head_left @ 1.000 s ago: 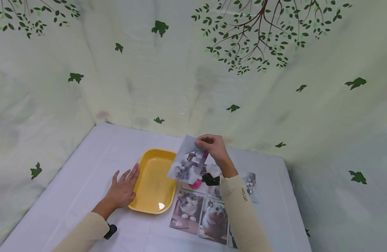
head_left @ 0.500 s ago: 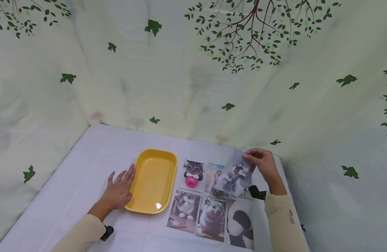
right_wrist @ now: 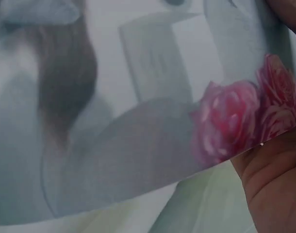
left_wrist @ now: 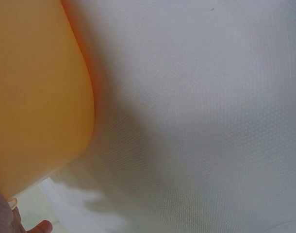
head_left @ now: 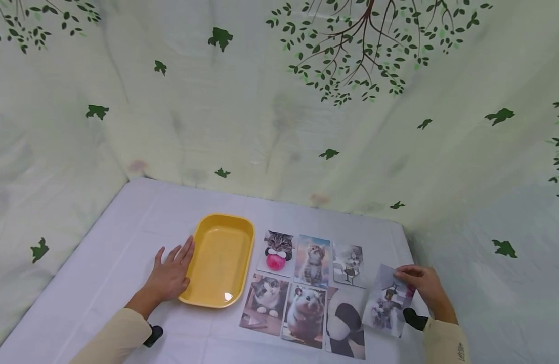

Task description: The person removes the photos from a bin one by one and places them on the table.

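Note:
My right hand [head_left: 422, 285] pinches the upper edge of a photo card [head_left: 387, 306] at the right of the table; it pictures a grey cat. In the right wrist view the card [right_wrist: 138, 126] fills most of the frame, pink flowers printed at its corner. My left hand [head_left: 167, 275] rests with spread, straight fingers against the left side of a yellow tray [head_left: 195, 298]. The tray's wall [left_wrist: 36, 97] shows large in the left wrist view, with fingers [left_wrist: 41, 227] at the lower left corner.
Right of the tray lie two rows of photo cards: a cat with a pink ball [head_left: 275, 253], a kitten [head_left: 313, 260], a white scene [head_left: 348, 263], a cat [head_left: 264, 303], a hamster [head_left: 305, 316], a black-and-white picture [head_left: 346, 323]. A leaf-printed curtain [head_left: 261, 126] stands behind the white table [head_left: 179, 338].
My right hand has carried the cat card from above the tray's right edge, across the rows, to the right and nearer, low beside the black-and-white card. The left hand stays at the tray.

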Tool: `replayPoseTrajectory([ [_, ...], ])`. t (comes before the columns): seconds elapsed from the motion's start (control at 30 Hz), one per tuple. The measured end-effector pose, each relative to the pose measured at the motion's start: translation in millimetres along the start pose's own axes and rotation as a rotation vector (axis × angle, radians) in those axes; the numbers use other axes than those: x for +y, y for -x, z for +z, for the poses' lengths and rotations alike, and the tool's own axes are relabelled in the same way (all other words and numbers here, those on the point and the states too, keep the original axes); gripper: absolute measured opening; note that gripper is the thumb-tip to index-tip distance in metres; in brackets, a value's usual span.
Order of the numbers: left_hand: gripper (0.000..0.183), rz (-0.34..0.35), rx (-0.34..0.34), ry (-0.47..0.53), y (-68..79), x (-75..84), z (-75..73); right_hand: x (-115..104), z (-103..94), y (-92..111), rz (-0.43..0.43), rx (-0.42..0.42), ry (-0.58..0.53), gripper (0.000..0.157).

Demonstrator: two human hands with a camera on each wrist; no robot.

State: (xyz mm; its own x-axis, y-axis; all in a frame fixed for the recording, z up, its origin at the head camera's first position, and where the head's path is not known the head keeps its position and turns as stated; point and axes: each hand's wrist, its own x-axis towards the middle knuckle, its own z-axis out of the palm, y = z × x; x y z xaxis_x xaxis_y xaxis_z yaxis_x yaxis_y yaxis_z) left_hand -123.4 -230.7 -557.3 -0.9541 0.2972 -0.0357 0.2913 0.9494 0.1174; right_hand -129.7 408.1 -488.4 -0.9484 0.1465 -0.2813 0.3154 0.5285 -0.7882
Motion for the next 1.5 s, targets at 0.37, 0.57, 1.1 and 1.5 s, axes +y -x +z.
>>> replayPoseTrajectory([
  [0.37,0.085,-0.006,0.005,-0.006,3.0,-0.9,-0.4,70,9.6,3,0.219,-0.037,-0.031,0.040],
  [0.57,0.087,-0.007,0.028,0.000,5.8,-3.6,0.0,77,31.9,2,0.242,-0.005,0.009,0.039],
  [1.1,0.086,-0.022,-0.003,-0.024,5.1,-1.0,-3.8,80,63.7,-1,0.141,0.060,0.149,0.030],
  [1.5,0.078,0.013,-0.015,0.063,4.6,-3.0,-6.5,81,71.0,1,0.138,0.186,0.251,0.042],
])
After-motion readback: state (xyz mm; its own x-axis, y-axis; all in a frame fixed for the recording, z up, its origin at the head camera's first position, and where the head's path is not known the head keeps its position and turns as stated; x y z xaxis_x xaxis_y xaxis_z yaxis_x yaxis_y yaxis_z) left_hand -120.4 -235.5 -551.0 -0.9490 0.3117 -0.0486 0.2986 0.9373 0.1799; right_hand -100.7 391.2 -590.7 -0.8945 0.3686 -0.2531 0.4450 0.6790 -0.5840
